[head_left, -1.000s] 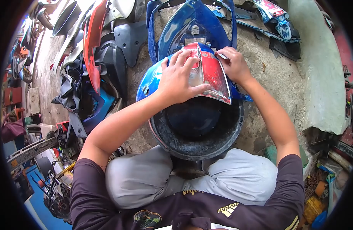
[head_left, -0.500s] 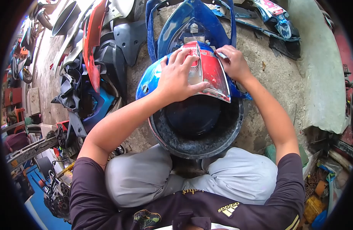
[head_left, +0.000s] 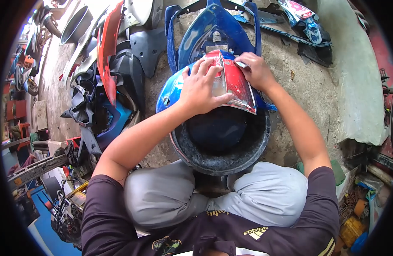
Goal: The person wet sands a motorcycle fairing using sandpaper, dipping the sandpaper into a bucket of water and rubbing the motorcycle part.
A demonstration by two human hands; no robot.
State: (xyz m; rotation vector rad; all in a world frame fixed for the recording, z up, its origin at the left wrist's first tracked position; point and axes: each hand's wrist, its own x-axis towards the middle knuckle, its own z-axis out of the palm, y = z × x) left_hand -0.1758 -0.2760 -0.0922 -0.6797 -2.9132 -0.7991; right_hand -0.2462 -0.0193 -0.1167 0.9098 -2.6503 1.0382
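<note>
A blue motorcycle body panel (head_left: 168, 87) with a red and silver patterned section (head_left: 238, 83) rests over the rim of a round black basin (head_left: 183, 155) between my knees. My left hand (head_left: 200, 87) lies on the panel's left part with fingers spread, holding nothing. Against the upper right of the red section, my right hand (head_left: 257, 71) pinches a small, pale, flat piece (head_left: 242, 65). Its kind is too small to tell, and the fingers hide part of it. Dark liquid (head_left: 217, 130) shows inside the basin.
Another blue panel (head_left: 209, 32) lies just beyond the basin. To the left are a red panel (head_left: 106, 55), black panels (head_left: 129, 70) and other parts. A pale concrete ledge (head_left: 362, 85) runs along the right. Broken blue and white fairing pieces (head_left: 309, 25) lie at the upper right.
My right hand has shifted slightly up and left along the red section, with the pale piece still pinched. My left hand stays spread on the panel. The whole view has shifted a little.
</note>
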